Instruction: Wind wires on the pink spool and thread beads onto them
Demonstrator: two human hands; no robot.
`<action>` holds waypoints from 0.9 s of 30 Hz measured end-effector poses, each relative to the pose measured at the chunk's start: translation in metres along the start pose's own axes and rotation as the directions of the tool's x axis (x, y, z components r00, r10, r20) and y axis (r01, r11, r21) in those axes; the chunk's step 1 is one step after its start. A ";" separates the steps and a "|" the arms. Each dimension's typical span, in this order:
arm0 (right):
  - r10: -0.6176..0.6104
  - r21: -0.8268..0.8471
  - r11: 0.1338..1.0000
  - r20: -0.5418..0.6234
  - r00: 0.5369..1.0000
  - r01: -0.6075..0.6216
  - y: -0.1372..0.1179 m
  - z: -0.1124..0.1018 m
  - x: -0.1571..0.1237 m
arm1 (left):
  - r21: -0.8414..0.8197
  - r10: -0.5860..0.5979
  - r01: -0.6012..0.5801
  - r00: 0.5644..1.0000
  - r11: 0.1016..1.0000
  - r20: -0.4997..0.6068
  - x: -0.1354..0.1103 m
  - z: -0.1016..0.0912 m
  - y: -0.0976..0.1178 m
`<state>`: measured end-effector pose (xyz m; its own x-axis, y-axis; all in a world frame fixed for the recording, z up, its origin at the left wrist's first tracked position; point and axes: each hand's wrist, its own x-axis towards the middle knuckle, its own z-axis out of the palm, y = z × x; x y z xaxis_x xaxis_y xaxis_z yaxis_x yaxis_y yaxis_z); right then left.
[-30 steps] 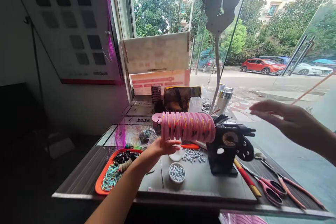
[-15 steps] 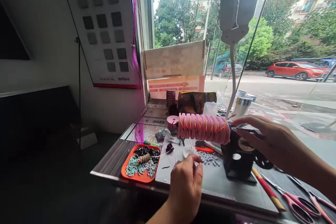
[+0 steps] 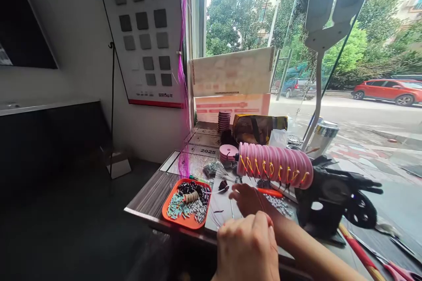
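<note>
My left hand (image 3: 249, 246) is closed in a fist at the bottom of the head view. Thin pale line (image 3: 216, 219) runs from its fingertips towards the tray. Just beyond it, my right hand (image 3: 245, 199) reaches leftward over the grey board (image 3: 214, 228), fingers stretched out, with nothing visible in them. A small dark bundle (image 3: 223, 185) lies close to its fingertips. Behind both hands, a row of pink foam spools (image 3: 273, 162) with yellow-and-red knotted loops sits on a black winding device (image 3: 319, 210).
An orange tray (image 3: 166, 210) of beads, tubes and a thread spool stands left. Silver beads (image 3: 278, 204) lie on the board. At right are a red-and-yellow stick (image 3: 354, 243) and pink-handled scissors (image 3: 395, 270). Stacked spools (image 3: 224, 120), a brown bag (image 3: 253, 129) and a can (image 3: 325, 136) stand behind.
My right hand has left the winding device and crossed leftward past my left hand. The left hand has come lower and nearer. The camera view has shifted left.
</note>
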<state>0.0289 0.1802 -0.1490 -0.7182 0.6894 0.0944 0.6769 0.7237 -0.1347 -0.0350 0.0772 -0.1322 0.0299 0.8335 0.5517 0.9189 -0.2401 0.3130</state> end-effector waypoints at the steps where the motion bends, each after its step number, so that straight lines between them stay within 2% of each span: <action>1: -0.020 -0.025 1.000 -0.018 1.000 0.019 -0.001 0.004 0.016 | 0.041 -0.006 0.006 1.000 0.999 -0.004 0.000 0.000 0.000; 3: -0.062 -0.070 0.996 -0.031 0.998 0.060 0.000 0.011 0.038 | 0.080 -0.016 0.016 1.000 0.997 -0.006 -0.001 -0.001 0.001; 5: -0.061 -0.115 0.992 -0.032 0.998 0.057 0.006 0.019 0.048 | 0.065 -0.034 0.034 0.999 0.997 -0.009 -0.001 0.000 0.001; 10: 0.061 -0.207 0.975 -0.072 0.996 -0.075 0.019 0.027 0.041 | 0.003 -0.082 0.082 0.996 0.997 -0.040 -0.002 0.003 0.002; 13: 0.017 -0.213 0.976 -0.086 0.996 -0.035 0.010 0.020 0.051 | 0.007 -0.091 0.091 0.995 0.996 -0.043 -0.002 0.006 0.003; 17: -0.040 -0.222 0.975 -0.064 0.997 0.025 -0.004 0.015 0.089 | 0.044 -0.077 0.080 0.995 0.996 -0.066 -0.003 0.010 0.002; 20: -0.057 -0.239 0.970 -0.023 0.998 0.050 -0.005 0.019 0.111 | 0.077 -0.055 0.063 0.993 0.995 -0.101 -0.002 0.009 0.001; 23: -0.052 -0.256 0.965 0.016 0.999 0.055 -0.003 0.023 0.118 | 0.075 -0.055 0.064 0.991 0.995 -0.123 -0.001 0.009 0.002; 27: 0.018 -0.287 0.958 0.029 0.999 -0.009 -0.009 0.027 0.119 | 0.071 -0.062 0.070 0.992 0.995 -0.110 -0.001 0.010 0.003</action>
<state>-0.0669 0.2545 -0.1634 -0.7102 0.7012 0.0629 0.7011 0.6963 0.1537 -0.0282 0.0804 -0.1390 -0.0702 0.7872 0.6127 0.9444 -0.1453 0.2949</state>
